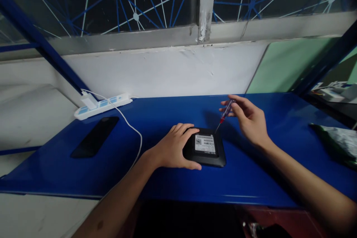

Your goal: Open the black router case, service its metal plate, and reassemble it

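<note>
A flat black device (220, 152) with a white printed label (205, 144) lies on the blue table. My left hand (175, 147) holds it by its left side, thumb along the near edge and fingers over the far edge. In my right hand (248, 117) is a screwdriver (227, 109) with a clear purplish handle and a red collar, gripped between thumb and fingers. Its thin shaft slants down to the device's far right corner area. Whether the tip sits in a screw is too small to tell.
On the left a black phone (95, 137) lies near a white power strip (103, 106) with a charger (89, 101) plugged in. A white cable (133, 128) runs from it past my left arm. A green-and-silver packet (338, 143) lies far right. Behind the blue table (173, 108) rises a white wall.
</note>
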Demonstrator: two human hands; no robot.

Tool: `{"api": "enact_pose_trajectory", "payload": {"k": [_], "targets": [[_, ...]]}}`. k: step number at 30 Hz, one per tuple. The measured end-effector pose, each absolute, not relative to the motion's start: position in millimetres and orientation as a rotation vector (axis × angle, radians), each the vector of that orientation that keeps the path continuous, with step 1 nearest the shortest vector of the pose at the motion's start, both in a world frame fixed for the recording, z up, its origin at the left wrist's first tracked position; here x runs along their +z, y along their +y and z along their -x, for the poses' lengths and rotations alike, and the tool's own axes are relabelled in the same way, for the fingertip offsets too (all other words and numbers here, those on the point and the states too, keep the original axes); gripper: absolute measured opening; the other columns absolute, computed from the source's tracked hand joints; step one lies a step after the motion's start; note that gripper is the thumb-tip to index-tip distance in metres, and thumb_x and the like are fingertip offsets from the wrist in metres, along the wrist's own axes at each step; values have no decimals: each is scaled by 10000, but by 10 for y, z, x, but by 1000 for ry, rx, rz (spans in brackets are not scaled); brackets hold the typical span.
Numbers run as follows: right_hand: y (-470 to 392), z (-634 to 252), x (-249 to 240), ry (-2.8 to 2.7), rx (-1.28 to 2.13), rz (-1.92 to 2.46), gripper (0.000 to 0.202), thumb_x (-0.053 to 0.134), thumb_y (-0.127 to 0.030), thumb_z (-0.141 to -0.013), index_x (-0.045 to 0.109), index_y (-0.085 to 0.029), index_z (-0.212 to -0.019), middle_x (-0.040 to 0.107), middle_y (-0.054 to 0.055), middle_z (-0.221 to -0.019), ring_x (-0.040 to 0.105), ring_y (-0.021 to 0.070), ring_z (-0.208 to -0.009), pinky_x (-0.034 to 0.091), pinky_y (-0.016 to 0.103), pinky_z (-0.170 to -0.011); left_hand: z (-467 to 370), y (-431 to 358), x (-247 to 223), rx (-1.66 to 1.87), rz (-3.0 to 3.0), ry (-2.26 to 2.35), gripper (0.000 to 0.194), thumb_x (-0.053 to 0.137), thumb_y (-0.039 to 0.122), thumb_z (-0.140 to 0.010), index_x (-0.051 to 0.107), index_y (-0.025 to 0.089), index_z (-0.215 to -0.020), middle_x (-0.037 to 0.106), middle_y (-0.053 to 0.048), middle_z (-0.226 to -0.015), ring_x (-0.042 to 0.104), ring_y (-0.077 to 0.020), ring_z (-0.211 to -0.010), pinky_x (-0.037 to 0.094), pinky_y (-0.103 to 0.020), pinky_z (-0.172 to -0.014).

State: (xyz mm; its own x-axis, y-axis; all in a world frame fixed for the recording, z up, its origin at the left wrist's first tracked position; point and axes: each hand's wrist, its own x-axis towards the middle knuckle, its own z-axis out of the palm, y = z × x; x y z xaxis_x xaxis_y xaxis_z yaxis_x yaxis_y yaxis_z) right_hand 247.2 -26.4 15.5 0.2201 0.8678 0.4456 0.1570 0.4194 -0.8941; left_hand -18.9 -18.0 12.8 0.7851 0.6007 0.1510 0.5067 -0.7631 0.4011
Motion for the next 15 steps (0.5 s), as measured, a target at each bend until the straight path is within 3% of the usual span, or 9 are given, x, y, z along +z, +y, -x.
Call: {"api": "enact_pose_trajectory", "payload": {"k": [5, 9, 11, 15], "targets": [[-227, -2448, 114, -1322, 517, 1035, 417, 644, -383, -901, 556, -261, -1289, 687, 25, -932, 701, 162, -752, 594, 333, -686, 188, -161, 95, 334, -2626, 868, 1036, 758, 756, -604, 433, 214, -1425, 439, -158, -1483, 408, -400, -1351, 339, -600, -1124], [-218, -2455, 93, -1348, 390, 1139, 290, 676, -373, -879, 638, -256, -1142, 611, -9, -810, 640, 133, -692, 573, 298, -651, 174, -165, 89, 356, -2652, 876, 1028, 751, 775, -593, 450, 222, -1405, 463, -150, -1453, 432, -393, -1319, 344, -586, -1117], [-220, -2467, 85, -1343, 396, 1155, 282, 626, -401, -913, 646, -249, -1149, 645, 14, -868, 670, 151, -743, 584, 313, -672, 168, -165, 89, 367, -2662, 874, 1029, 746, 784, -583, 458, 223, -1396, 476, -146, -1435, 450, -392, -1294, 349, -590, -1109], [-221, -2486, 67, -1313, 547, 1069, 378, 484, -434, -984, 603, -248, -1291, 681, 84, -1169, 725, 204, -941, 618, 375, -762, 161, -156, 79, 369, -2674, 875, 1028, 744, 773, -581, 464, 198, -1386, 497, -147, -1401, 472, -383, -1253, 368, -576, -1095]]}}
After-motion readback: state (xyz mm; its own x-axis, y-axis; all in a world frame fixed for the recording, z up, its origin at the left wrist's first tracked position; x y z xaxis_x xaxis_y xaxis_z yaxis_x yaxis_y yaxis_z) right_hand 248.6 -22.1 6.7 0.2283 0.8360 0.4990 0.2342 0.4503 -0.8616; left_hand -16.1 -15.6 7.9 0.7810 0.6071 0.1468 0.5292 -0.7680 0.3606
